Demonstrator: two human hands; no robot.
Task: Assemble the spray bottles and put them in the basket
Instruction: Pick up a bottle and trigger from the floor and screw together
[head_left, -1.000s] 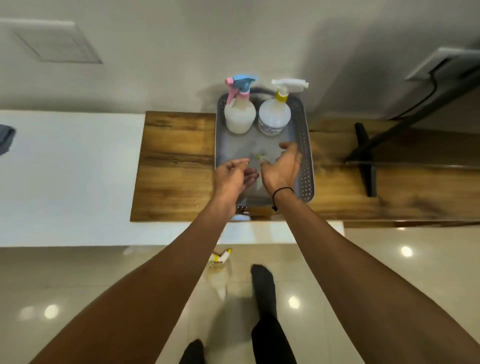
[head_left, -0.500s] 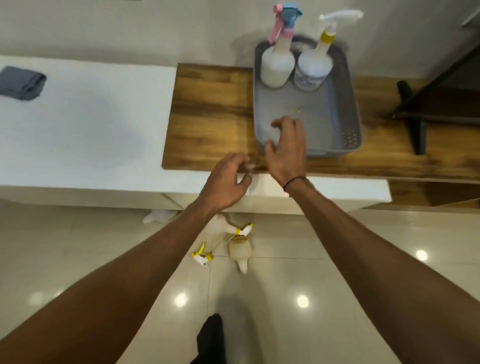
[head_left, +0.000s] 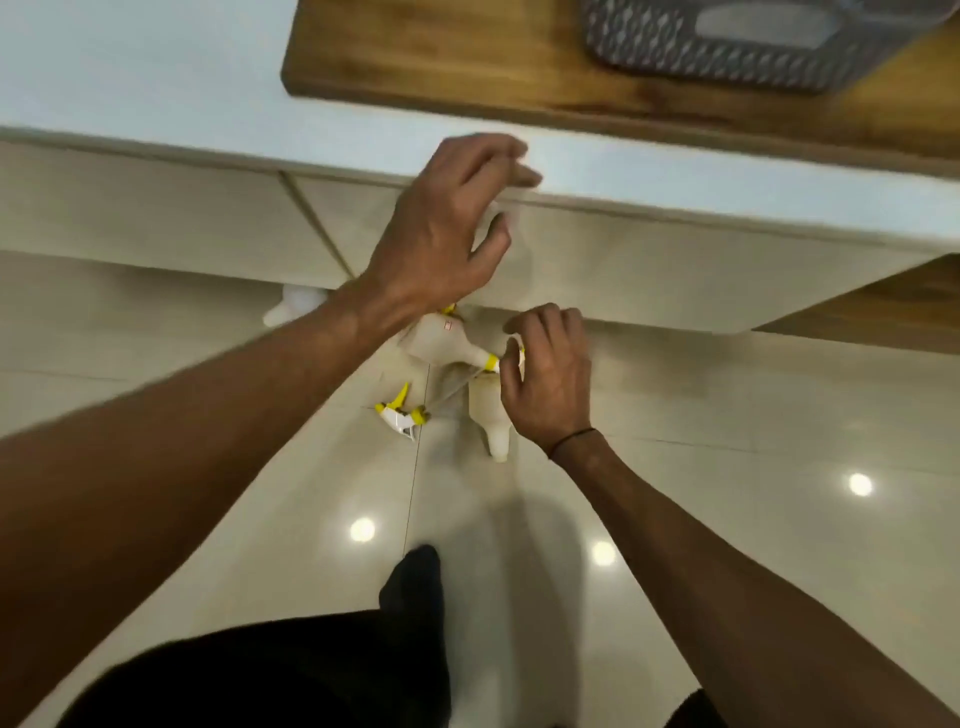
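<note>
Parts for the remaining spray bottles lie on the pale tiled floor (head_left: 727, 519) below the bench (head_left: 156, 78), so the person is bent over them with both arms reaching down. 2 whitish bottle bodies are there: 1 lying on its side with a yellow collar at its neck (head_left: 441, 340), and 1 beside it with its bare neck pointing toward the person (head_left: 491, 415). A loose white and yellow trigger head (head_left: 402, 418) lies just beside them, its thin dip tube running up toward the bottles. The right hand (head_left: 548, 379) is down at the yellow-collared neck with its fingers curled; they appear to be closing on a white sprayer piece there, though blur keeps me from telling whether they truly grip it. The left hand (head_left: 447, 228) hovers higher, in front of the bench edge, fingers spread and loosely bent, holding nothing; it seems poised to take a bottle body so the other hand can screw a head on. The grey perforated basket (head_left: 727, 57) sits on a wooden board (head_left: 441, 67) on the bench, well apart from the floor parts, so anything assembled must be lifted up to it. A further small white shape (head_left: 293, 306) lies by the cabinet base, too blurred to identify.
</note>
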